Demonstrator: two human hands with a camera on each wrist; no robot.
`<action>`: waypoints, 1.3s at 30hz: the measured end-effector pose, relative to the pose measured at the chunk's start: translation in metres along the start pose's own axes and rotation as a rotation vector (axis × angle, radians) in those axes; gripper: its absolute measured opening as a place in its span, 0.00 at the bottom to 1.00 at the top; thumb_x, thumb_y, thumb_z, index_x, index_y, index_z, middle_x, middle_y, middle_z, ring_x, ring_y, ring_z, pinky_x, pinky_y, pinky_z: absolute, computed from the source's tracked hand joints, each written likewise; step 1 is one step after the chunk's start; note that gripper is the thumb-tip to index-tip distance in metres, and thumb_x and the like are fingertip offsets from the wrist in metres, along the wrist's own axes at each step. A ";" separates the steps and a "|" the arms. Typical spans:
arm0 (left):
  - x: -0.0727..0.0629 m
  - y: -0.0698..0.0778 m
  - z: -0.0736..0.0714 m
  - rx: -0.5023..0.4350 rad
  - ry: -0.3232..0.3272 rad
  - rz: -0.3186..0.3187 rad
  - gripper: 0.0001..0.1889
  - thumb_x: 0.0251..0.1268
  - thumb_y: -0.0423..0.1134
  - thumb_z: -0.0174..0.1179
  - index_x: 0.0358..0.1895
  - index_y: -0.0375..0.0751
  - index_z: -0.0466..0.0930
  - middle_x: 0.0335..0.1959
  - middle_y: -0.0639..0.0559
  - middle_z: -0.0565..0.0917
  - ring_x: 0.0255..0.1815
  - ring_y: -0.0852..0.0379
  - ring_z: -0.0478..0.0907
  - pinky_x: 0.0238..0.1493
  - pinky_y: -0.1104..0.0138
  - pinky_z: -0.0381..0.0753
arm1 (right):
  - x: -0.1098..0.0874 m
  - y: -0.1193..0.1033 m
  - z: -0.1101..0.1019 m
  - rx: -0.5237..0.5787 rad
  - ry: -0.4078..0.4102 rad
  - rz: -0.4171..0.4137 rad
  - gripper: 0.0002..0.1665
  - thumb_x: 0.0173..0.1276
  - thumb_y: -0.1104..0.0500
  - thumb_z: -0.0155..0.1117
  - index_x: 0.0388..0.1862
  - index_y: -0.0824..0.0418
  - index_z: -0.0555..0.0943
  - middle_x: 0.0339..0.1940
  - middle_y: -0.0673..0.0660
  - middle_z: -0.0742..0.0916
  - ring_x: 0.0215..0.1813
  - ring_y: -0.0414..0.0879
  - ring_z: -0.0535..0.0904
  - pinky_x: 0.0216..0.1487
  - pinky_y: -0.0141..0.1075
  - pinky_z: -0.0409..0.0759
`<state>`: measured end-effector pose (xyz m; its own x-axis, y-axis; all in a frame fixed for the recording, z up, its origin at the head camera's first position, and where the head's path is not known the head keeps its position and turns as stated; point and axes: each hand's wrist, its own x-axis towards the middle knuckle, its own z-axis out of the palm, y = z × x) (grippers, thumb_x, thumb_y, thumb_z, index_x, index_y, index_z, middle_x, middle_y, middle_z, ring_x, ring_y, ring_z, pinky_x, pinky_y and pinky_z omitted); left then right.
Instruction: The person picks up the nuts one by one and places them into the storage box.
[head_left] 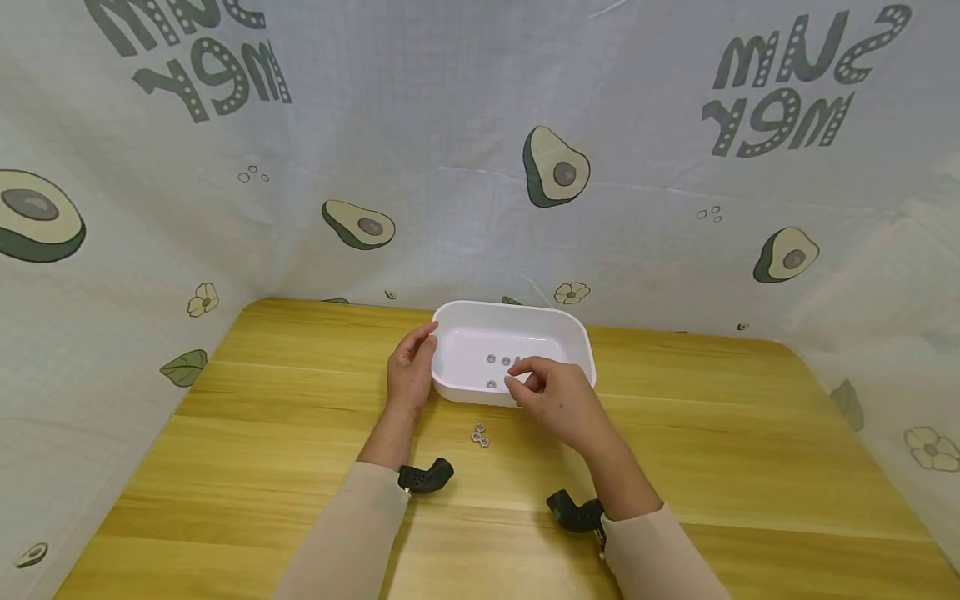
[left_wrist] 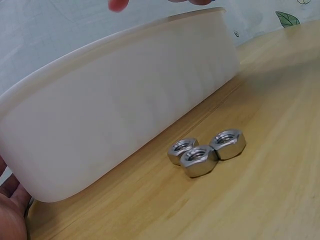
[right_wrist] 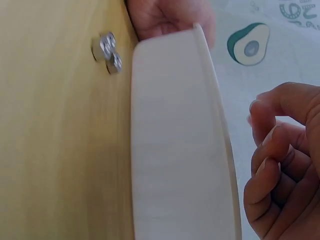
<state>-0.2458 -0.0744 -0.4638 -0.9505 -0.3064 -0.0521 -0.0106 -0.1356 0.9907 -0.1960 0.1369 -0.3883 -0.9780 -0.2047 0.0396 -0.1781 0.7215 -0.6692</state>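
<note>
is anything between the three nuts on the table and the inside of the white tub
Yes: the near wall of the white tub rises between the three hex nuts and the inside, so they would probably need lifting over its rim. Nothing else visible intervenes.

I see two plain beige fabric sleeves, each ending beside a black, elbow-shaped wrist mount, the left one perforated.

Shiny metal nuts, smooth plastic tub, glossy wood-grained tabletop, creased cloth-like backdrop.
</note>
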 end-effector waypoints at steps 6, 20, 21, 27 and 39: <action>0.000 0.001 0.000 -0.010 0.009 0.003 0.17 0.76 0.43 0.55 0.61 0.46 0.84 0.67 0.47 0.81 0.68 0.49 0.76 0.72 0.55 0.76 | -0.008 -0.005 0.016 -0.008 -0.039 -0.034 0.06 0.69 0.54 0.70 0.41 0.53 0.87 0.22 0.47 0.82 0.26 0.41 0.73 0.27 0.30 0.72; -0.001 0.000 -0.001 -0.003 -0.001 -0.006 0.17 0.75 0.44 0.56 0.61 0.48 0.84 0.67 0.48 0.81 0.69 0.50 0.75 0.72 0.55 0.75 | -0.014 0.004 0.039 -0.105 -0.322 -0.120 0.03 0.63 0.60 0.70 0.35 0.54 0.85 0.22 0.44 0.82 0.27 0.38 0.75 0.31 0.30 0.74; 0.000 0.000 -0.001 -0.005 -0.005 -0.003 0.17 0.75 0.44 0.56 0.61 0.47 0.84 0.67 0.48 0.81 0.69 0.50 0.75 0.73 0.55 0.75 | -0.014 0.004 0.040 -0.110 -0.328 -0.118 0.03 0.63 0.60 0.70 0.35 0.53 0.84 0.22 0.44 0.82 0.27 0.39 0.75 0.31 0.31 0.74; -0.001 0.001 -0.002 -0.001 -0.014 -0.009 0.18 0.75 0.45 0.55 0.62 0.48 0.83 0.68 0.49 0.80 0.69 0.50 0.75 0.73 0.55 0.75 | -0.015 0.004 0.043 -0.171 -0.319 -0.116 0.05 0.62 0.58 0.72 0.34 0.52 0.83 0.22 0.44 0.80 0.27 0.39 0.74 0.30 0.31 0.72; -0.001 0.002 0.000 0.012 0.001 -0.001 0.17 0.75 0.45 0.54 0.60 0.49 0.84 0.67 0.48 0.81 0.68 0.49 0.75 0.71 0.57 0.77 | -0.017 0.002 0.038 -0.184 -0.287 -0.123 0.02 0.62 0.58 0.70 0.31 0.52 0.84 0.22 0.44 0.81 0.26 0.39 0.74 0.30 0.32 0.74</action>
<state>-0.2447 -0.0744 -0.4621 -0.9501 -0.3072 -0.0534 -0.0155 -0.1247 0.9921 -0.1760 0.1164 -0.4181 -0.8824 -0.4560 -0.1159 -0.3346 0.7813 -0.5268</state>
